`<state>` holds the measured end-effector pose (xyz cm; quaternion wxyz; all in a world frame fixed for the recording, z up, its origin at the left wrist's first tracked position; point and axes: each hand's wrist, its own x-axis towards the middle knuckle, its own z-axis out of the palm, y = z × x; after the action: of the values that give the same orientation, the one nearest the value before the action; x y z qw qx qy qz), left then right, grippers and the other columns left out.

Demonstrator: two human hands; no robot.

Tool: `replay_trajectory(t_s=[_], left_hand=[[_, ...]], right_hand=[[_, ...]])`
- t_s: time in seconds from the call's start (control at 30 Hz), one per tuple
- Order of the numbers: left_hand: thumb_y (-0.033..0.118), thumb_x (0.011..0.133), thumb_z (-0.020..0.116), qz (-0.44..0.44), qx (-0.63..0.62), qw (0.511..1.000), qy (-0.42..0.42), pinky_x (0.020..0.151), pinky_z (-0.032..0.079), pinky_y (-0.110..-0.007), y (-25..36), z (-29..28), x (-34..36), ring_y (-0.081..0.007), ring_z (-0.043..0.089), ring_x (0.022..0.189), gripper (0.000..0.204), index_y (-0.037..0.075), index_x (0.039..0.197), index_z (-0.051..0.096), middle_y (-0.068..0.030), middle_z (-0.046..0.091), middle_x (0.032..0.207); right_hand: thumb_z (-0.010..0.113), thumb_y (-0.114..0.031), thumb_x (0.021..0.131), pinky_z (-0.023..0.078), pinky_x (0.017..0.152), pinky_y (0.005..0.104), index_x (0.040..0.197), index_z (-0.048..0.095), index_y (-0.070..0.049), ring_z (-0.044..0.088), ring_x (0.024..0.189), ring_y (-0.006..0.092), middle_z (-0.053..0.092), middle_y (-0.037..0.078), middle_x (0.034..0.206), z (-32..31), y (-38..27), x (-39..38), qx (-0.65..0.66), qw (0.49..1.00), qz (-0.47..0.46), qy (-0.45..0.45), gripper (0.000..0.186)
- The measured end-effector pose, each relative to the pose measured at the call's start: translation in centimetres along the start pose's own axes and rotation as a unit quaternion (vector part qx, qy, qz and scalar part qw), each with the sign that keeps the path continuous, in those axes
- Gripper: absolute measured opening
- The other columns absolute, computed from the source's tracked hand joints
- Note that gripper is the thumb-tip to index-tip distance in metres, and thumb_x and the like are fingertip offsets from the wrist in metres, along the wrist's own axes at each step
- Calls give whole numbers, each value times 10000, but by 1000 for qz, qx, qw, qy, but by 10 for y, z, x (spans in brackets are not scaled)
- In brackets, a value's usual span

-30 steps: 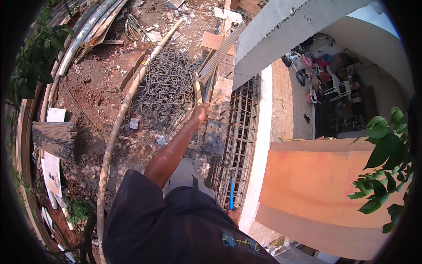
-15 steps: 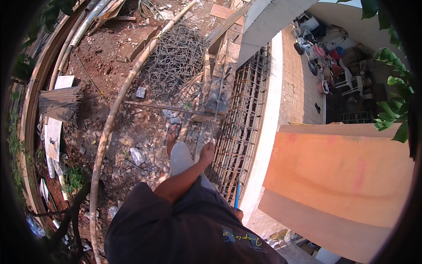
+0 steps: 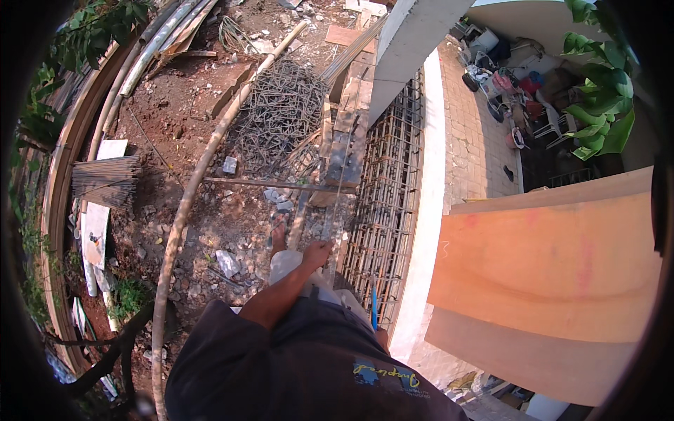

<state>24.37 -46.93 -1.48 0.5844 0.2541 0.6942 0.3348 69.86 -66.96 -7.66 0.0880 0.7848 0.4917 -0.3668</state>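
My left hand (image 3: 317, 254) is closed around a thin metal rod (image 3: 339, 189) that runs up beside the plank formwork (image 3: 338, 159). Low at my right side, my right hand (image 3: 381, 338), mostly hidden by my dark shirt, grips the blue handle (image 3: 374, 309) of a tool. A long rebar cage (image 3: 382, 189) lies along the white wall edge (image 3: 432, 140), just right of both hands. My foot (image 3: 279, 231) in a sandal rests on rubble below a crosswise strip (image 3: 267, 184).
Tangled steel (image 3: 270, 112), a long pole (image 3: 179, 217), a bundle of rods (image 3: 105, 182), pipes and branches lie leftward. At right stand a concrete column (image 3: 397, 56), orange plywood (image 3: 533, 259), leaves (image 3: 604, 105) and piled household items (image 3: 505, 91) with chairs.
My left hand has moved down and back toward my body from higher along the formwork. My leg and foot have come into view. The right hand stays low with the blue handle.
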Motion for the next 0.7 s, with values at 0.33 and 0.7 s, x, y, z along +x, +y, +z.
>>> replay_trajectory(t_s=[0.33, 0.7], left_hand=[[671, 983, 685, 76, 129, 989, 21, 830, 588, -471, 3, -8, -13, -329, 775, 817, 613, 81, 978, 853, -134, 801, 840], [599, 1044, 655, 17, 102, 993, -60, 722, 569, -425, 14, -25, -10, -247, 734, 713, 605, 37, 880, 806, -124, 753, 779]], right_hand=[[846, -474, 892, 561, 772, 446, 996, 819, -19, 736, 763, 269, 775, 111, 809, -73, -111, -7, 2, 999, -33, -6, 467], [842, -303, 952, 438, 488, 345, 894, 725, -55, 565, 517, 154, 594, 9, 636, -111, -188, -24, 277, 959, -59, -15, 280]])
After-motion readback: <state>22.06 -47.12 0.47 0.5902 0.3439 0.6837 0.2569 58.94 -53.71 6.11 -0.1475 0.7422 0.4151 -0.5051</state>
